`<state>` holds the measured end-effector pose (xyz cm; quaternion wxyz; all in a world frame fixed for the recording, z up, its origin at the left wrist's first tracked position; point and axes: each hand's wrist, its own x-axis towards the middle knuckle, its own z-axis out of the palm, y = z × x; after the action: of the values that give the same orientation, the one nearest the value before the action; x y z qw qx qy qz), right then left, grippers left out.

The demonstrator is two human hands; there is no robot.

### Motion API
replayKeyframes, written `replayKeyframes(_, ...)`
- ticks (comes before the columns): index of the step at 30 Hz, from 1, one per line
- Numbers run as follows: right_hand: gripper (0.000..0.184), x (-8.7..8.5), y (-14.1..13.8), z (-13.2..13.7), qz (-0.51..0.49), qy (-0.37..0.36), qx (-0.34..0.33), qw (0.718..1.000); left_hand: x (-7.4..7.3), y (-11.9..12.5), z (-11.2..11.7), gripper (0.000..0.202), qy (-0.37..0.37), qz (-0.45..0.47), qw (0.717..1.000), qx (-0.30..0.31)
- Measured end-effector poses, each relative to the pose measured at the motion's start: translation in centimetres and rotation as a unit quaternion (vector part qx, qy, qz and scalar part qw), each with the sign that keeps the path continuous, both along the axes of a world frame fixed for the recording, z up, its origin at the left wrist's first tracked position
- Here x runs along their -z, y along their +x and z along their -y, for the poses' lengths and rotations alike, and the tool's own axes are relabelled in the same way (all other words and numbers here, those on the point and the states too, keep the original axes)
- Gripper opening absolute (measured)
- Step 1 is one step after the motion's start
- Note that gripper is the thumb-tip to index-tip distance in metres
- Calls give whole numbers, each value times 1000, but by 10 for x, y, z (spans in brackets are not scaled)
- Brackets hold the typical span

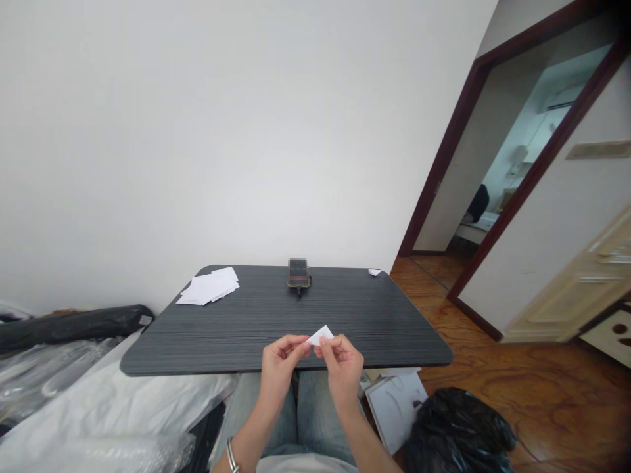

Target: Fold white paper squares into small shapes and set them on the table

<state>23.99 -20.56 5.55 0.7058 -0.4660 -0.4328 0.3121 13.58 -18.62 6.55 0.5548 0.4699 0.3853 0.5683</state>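
My left hand [280, 362] and my right hand [341, 364] meet just above the near edge of the dark table [246, 328]. Both pinch a small folded piece of white paper [321, 335] between thumb and fingers. A loose pile of white paper sheets [210, 287] lies at the table's far left. A phone [298, 272] with a cable lies at the far middle edge, against the wall. A tiny white paper scrap [374, 272] rests at the far right corner.
Clear plastic wrapping [73, 407] and a black roll [73, 323] lie on the left. A black bag [458, 430] and a white box [394, 407] sit on the wooden floor at my right. An open doorway [497, 190] is at the right.
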Motion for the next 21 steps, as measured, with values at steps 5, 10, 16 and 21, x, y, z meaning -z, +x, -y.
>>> replayKeyframes(5, 22, -1, 0, 1, 2, 4, -7, 1000, 0, 0, 0, 13, 2, -9, 1000, 2)
replayKeyframes(10, 20, 1, -1, 2, 14, 8, -2, 1000, 3, 2, -1, 14, 3, 0, 1000, 1)
replayKeyframes(16, 20, 4, 0, 1, 22, 12, 6, 1000, 3, 3, -1, 19, 3, 17, 1000, 17)
replayKeyframes(21, 21, 3, 0, 1, 21, 9, 12, 1000, 1, 1, -1, 29, -7, 55, 998, 42)
